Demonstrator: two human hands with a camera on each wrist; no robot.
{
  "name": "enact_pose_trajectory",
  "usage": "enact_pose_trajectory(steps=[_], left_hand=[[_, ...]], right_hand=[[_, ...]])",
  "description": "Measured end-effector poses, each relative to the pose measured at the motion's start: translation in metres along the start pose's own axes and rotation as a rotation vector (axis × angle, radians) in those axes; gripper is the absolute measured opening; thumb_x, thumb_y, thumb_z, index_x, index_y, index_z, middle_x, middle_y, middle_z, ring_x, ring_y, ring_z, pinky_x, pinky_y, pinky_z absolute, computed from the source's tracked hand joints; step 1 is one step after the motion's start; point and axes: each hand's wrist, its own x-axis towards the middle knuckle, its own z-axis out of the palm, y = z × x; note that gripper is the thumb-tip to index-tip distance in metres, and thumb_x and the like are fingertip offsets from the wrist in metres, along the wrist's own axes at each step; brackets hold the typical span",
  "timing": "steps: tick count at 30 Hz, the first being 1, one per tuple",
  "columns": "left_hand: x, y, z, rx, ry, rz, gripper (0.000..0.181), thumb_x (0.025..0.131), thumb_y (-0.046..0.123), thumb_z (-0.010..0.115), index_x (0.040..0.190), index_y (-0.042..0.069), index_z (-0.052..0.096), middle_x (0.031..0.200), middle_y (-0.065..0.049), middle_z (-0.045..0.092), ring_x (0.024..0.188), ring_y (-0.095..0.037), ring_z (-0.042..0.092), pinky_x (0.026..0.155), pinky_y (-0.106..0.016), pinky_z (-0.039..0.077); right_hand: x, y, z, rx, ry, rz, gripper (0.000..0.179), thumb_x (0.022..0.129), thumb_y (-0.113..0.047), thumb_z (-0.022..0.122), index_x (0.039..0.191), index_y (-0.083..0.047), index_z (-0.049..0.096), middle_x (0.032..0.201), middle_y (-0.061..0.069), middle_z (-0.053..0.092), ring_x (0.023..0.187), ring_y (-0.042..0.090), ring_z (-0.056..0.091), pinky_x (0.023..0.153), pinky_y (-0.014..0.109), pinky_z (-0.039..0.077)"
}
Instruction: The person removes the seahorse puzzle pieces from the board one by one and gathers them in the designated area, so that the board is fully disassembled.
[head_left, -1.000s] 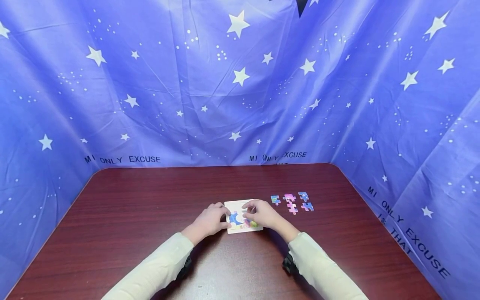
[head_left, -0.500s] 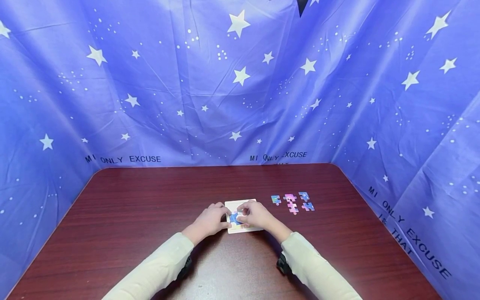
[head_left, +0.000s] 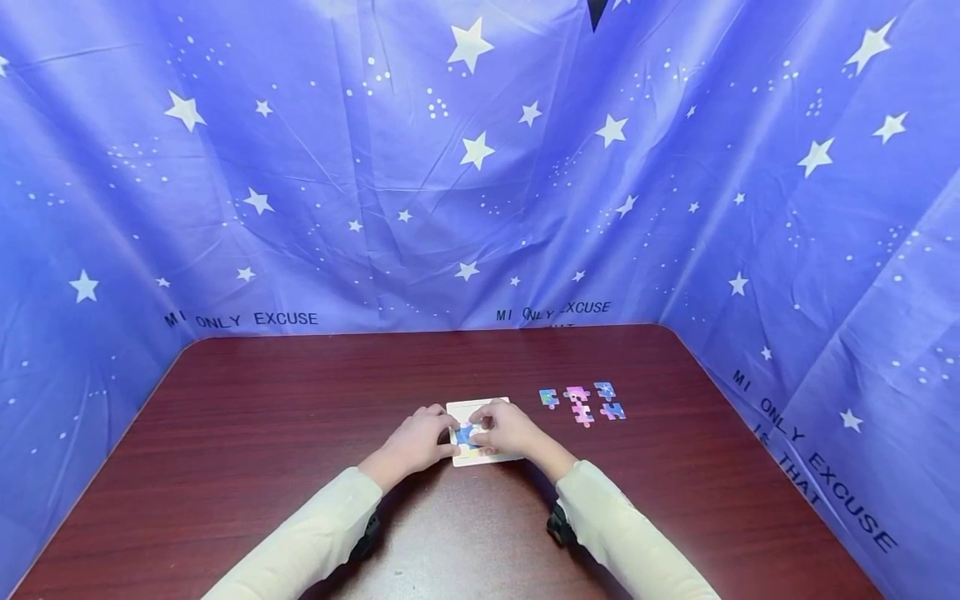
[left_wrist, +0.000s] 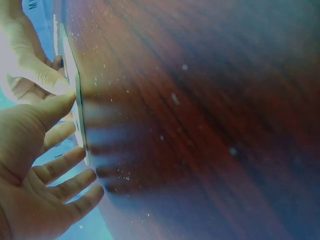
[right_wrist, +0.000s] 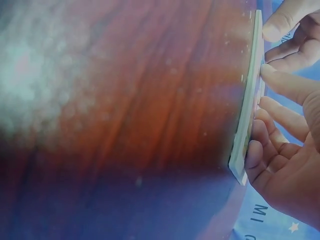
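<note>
A starry blue curtain [head_left: 420, 167] lines the back and sides of the desk [head_left: 300, 379]. The left hand [head_left: 415, 439] has a relaxed grip; whether the right hand [head_left: 512, 429] has anything in its grip, I cannot tell. Between them lies the board [head_left: 462, 409], touched at its left edge, its face partly under the right hand. To its right lie five pieces [head_left: 576, 394].

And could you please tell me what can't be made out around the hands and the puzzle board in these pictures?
Head: the part of the puzzle board under the right hand, and whether those fingers hold a piece; the hand covers both.
Head: fine artwork on the loose pieces; too small.
Left wrist: most of the board's printed face; steep angle, left hand in front.
Right wrist: the left hand's wrist; cut off by the right edge.
</note>
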Motion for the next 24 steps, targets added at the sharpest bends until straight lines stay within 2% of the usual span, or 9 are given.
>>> enact_pose_trajectory(steps=[10, 17, 24], left_hand=[[-0.006, -0.005, 0.005, 0.092, 0.028, 0.144, 0.020, 0.082, 0.029, 0.071, 0.095, 0.015, 0.068, 0.094, 0.001, 0.057, 0.082, -0.018, 0.052, 0.070, -0.035, 0.045], [-0.015, -0.005, 0.003, 0.121, 0.007, 0.238, 0.020, 0.083, 0.029, 0.069, 0.096, 0.015, 0.069, 0.094, 0.001, 0.058, 0.080, -0.015, 0.051, 0.070, -0.032, 0.045], [-0.017, -0.006, 0.004, 0.136, 0.000, 0.245, 0.021, 0.083, 0.032, 0.068, 0.100, 0.019, 0.071, 0.097, 0.003, 0.059, 0.082, -0.015, 0.053, 0.072, -0.032, 0.046]], right_hand=[[0.000, -0.001, -0.001, 0.037, -0.026, 0.048, 0.026, 0.078, -0.018, 0.074, 0.101, -0.007, 0.069, 0.080, 0.000, 0.056, 0.067, 0.008, 0.050, 0.063, 0.021, 0.041], [0.000, -0.001, -0.001, 0.031, -0.020, 0.056, 0.025, 0.078, -0.018, 0.074, 0.100, -0.008, 0.069, 0.079, -0.001, 0.054, 0.067, 0.008, 0.048, 0.062, 0.021, 0.040], [0.000, -0.001, 0.001, 0.094, -0.022, 0.077, 0.024, 0.078, -0.015, 0.074, 0.099, -0.006, 0.067, 0.078, 0.001, 0.051, 0.051, 0.004, 0.052, 0.057, 0.019, 0.042]])
